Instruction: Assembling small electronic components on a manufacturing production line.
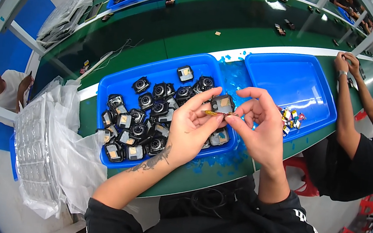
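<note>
My left hand holds a black smartwatch case with a grey block in its back, above the front right of a blue tray. A thin yellow ribbon cable sticks out from the case between my hands. The thumb and bent fingers of my right hand close in a pinch at the cable's reddish end; the exact contact is partly hidden. Under and left of my hands, the blue tray holds many similar black watch cases, some lens side up, some with grey blocks showing.
A second blue tray at right holds small shiny gold and coloured parts. Blue film scraps lie between the trays. Clear plastic trays and bags are at left. Beyond runs a green conveyor; a co-worker's arms are at right.
</note>
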Action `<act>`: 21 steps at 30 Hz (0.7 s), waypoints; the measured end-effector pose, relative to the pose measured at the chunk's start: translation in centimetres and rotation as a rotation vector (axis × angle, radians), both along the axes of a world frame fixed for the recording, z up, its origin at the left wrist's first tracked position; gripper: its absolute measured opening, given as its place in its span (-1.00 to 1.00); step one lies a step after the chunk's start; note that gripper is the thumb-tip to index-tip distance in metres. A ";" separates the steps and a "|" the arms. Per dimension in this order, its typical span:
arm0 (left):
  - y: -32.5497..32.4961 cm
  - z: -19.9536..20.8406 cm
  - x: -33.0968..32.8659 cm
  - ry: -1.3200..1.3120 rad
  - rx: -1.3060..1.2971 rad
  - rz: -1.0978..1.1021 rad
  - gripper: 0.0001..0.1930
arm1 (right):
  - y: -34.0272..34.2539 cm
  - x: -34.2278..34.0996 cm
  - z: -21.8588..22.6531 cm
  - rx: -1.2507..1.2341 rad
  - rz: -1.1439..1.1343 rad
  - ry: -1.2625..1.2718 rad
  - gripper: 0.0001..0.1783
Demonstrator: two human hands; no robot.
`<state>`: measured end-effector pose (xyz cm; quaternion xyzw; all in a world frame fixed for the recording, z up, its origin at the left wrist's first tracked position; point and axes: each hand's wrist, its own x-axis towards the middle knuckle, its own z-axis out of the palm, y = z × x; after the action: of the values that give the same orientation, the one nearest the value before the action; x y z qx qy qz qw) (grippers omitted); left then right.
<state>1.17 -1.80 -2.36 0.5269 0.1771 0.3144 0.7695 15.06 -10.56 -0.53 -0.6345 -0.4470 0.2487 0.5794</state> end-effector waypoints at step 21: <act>-0.5 -0.2 0.1 -0.012 -0.065 0.060 -0.60 | 0.5 -0.8 -1.3 0.039 0.007 0.102 -0.61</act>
<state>1.31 -2.26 -2.52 0.4941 0.1984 0.3345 0.7775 14.25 -10.06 -1.80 -0.6080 -0.4239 0.2741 0.6128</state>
